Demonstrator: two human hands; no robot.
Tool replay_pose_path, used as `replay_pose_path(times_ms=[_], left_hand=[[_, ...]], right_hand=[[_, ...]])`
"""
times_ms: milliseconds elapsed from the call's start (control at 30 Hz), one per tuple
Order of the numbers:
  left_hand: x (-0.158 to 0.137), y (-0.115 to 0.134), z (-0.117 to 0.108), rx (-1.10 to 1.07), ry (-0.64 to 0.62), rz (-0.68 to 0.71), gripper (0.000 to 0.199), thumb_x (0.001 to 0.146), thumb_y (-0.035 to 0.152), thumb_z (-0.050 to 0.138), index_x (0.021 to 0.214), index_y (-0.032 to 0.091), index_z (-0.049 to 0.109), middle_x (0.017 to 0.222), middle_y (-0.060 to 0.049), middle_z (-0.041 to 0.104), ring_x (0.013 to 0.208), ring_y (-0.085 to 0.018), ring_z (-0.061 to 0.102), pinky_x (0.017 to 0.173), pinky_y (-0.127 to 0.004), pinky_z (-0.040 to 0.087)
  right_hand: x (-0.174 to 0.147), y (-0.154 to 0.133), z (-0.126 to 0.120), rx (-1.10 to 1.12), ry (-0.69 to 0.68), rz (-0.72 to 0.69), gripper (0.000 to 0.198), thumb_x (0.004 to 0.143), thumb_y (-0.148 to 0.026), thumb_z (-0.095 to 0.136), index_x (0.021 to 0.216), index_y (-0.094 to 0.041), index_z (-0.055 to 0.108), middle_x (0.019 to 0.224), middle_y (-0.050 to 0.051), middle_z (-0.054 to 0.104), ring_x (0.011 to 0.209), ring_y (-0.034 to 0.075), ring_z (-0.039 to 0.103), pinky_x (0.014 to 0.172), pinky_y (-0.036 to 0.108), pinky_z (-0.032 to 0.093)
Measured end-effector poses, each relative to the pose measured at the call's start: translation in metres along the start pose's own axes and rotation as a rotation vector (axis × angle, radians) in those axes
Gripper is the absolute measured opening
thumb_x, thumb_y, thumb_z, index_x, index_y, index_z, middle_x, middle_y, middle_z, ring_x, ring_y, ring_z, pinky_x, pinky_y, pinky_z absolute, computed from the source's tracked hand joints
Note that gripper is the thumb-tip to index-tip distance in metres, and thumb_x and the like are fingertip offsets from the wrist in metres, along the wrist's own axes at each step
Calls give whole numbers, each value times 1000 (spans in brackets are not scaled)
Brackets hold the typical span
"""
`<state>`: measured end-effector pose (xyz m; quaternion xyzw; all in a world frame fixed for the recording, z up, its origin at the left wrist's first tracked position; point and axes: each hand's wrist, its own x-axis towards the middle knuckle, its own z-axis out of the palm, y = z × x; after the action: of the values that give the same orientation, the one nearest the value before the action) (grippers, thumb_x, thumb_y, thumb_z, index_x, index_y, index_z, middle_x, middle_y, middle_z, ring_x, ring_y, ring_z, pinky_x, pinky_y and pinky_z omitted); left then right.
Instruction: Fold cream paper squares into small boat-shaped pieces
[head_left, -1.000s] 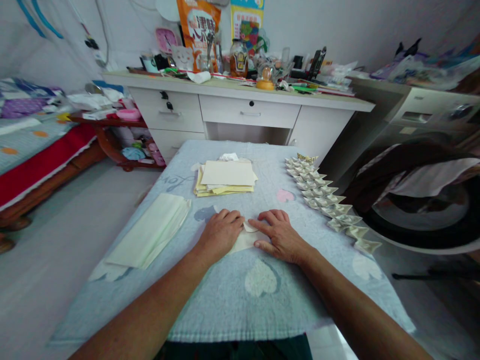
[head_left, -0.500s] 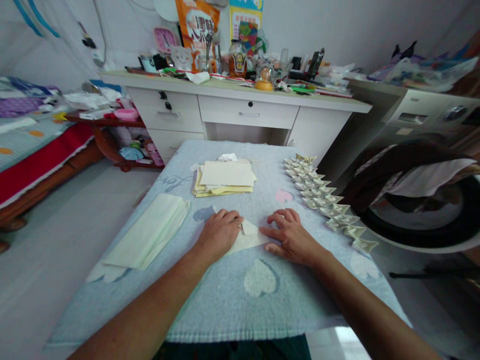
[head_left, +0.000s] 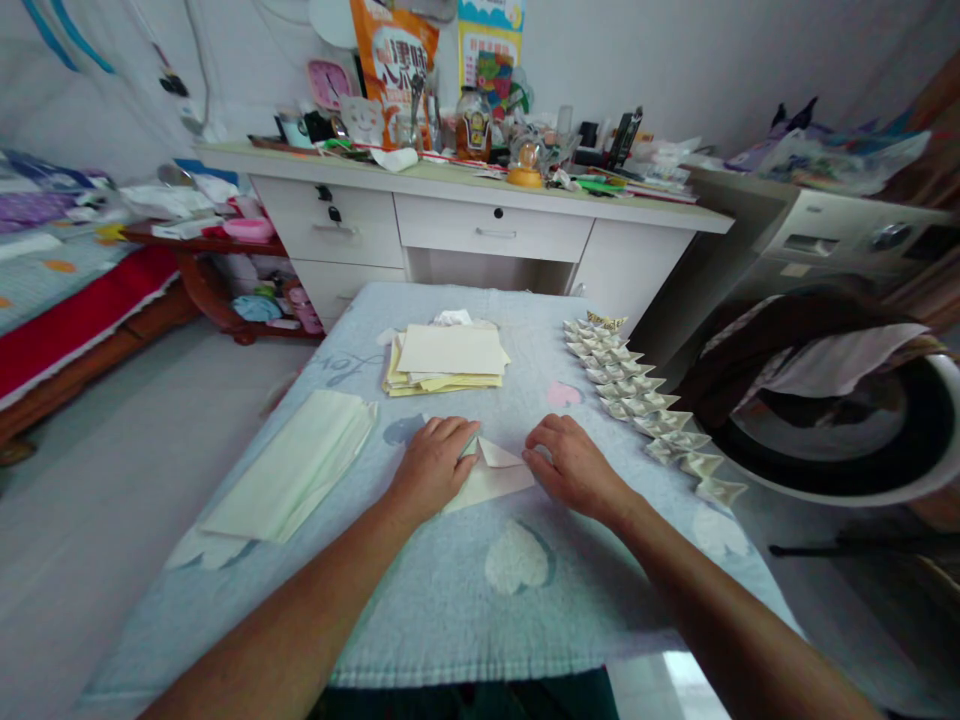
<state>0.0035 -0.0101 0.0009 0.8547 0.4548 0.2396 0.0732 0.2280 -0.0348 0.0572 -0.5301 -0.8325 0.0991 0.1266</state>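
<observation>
A partly folded sheet of pale paper [head_left: 491,484] lies on the cloth-covered table, with a raised triangular flap at its upper side. My left hand [head_left: 433,462] is closed on its left side, thumb toward the flap. At the right corner, the curled fingers of my right hand [head_left: 574,465] pinch the paper; the fingertips are partly hidden. Beyond my hands sits a stack of cream and yellow paper [head_left: 451,350]. To the left lies a pile of long pale green-white sheets [head_left: 292,465]. A row of folded paper pieces [head_left: 634,390] runs along the table's right side.
The table [head_left: 450,610] wears a light blue cloth with heart patterns. Behind it stands a white desk [head_left: 495,225] crowded with jars, a pink clock and packets. A washing machine [head_left: 817,235] with laundry in its open door is at right, a bed [head_left: 75,290] at left.
My right hand's fingers have curled in from a spread pose onto the paper's right corner. My left thumb has shifted, and the flap shows larger. The view has turned slightly.
</observation>
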Motion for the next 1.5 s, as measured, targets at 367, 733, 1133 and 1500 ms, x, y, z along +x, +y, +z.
replay_pose_path(times_ms=[367, 733, 1133, 1500], left_hand=[[4, -4, -2, -173, 17, -82, 30, 81, 21, 61, 110, 19, 59, 110, -7, 61, 104, -23, 52, 93, -38, 42], [12, 1, -14, -597, -182, -289, 17, 78, 30, 59, 78, 15, 67, 67, 2, 57, 57, -10, 46, 53, -21, 34], [11, 5, -7, -1016, 103, -506, 22, 81, 36, 58, 74, 16, 56, 58, 6, 44, 53, -8, 38, 54, -20, 31], [8, 17, -11, -1037, -19, -467, 24, 79, 37, 60, 71, 15, 56, 60, 5, 46, 54, -8, 38, 52, -20, 30]], right_hand=[[20, -7, 40, 60, 20, 110, 13, 77, -29, 69, 82, -19, 62, 94, 7, 56, 92, 22, 47, 80, 35, 36], [19, -1, 40, 692, 129, 57, 10, 80, -26, 59, 78, -19, 52, 76, -1, 57, 74, 14, 54, 70, 27, 42], [19, -2, 40, 1504, 140, 178, 43, 67, -36, 78, 102, -22, 57, 88, 1, 65, 78, 15, 60, 73, 27, 47], [18, -8, 48, 1430, 31, 336, 38, 67, -41, 76, 92, -14, 67, 75, 2, 69, 57, 12, 58, 53, 23, 43]])
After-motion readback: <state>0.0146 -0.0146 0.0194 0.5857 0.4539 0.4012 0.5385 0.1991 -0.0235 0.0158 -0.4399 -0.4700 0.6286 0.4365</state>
